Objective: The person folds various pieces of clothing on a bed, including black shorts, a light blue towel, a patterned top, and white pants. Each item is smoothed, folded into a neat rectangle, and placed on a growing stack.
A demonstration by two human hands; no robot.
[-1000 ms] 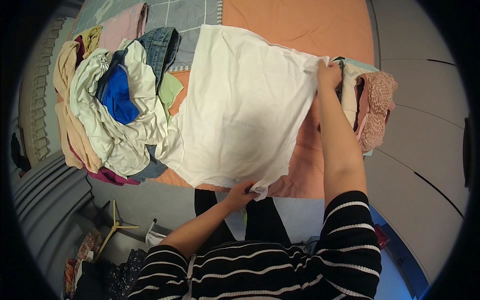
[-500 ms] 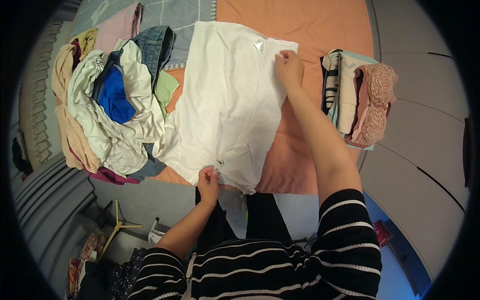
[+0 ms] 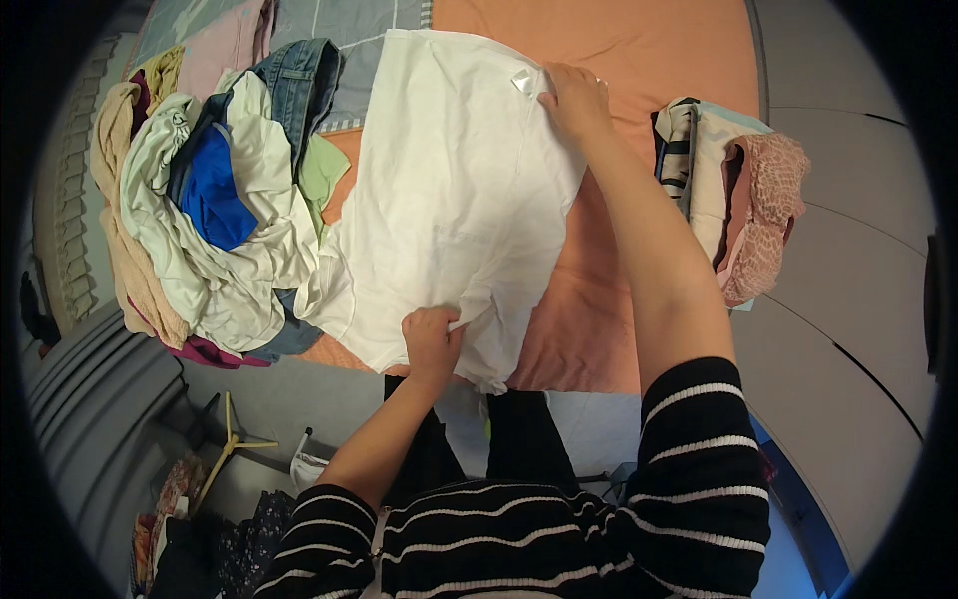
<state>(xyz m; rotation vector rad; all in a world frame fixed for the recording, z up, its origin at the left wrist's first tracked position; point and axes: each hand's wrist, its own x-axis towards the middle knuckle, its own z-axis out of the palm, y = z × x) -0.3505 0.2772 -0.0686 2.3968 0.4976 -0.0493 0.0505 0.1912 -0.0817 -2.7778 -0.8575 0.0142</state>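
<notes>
A white shirt (image 3: 439, 180) lies spread out in front of me, its straight hem at the far end and a sleeve bunched at the near left. Near the far right corner of the hem, my right hand (image 3: 579, 103) is closed on the cloth beside a small shiny patch (image 3: 524, 82). My left hand (image 3: 432, 340) is closed on the near part of the shirt, pinching a fold between thumb and fingers. Creases run from that fold up through the cloth.
On the left lies a loose heap of clothes (image 3: 274, 290), with a blue piece (image 3: 220, 190) and jeans (image 3: 299, 85). A folded stack (image 3: 707, 175) with a pink patterned bra (image 3: 763, 220) sits at the right edge of the orange bedsheet (image 3: 599, 329). A yellowish hanger (image 3: 233, 439) is below left.
My left hand has moved up and to the right onto the shirt's near part. My right hand has shifted slightly farther along the hem corner, and the far end is smoother.
</notes>
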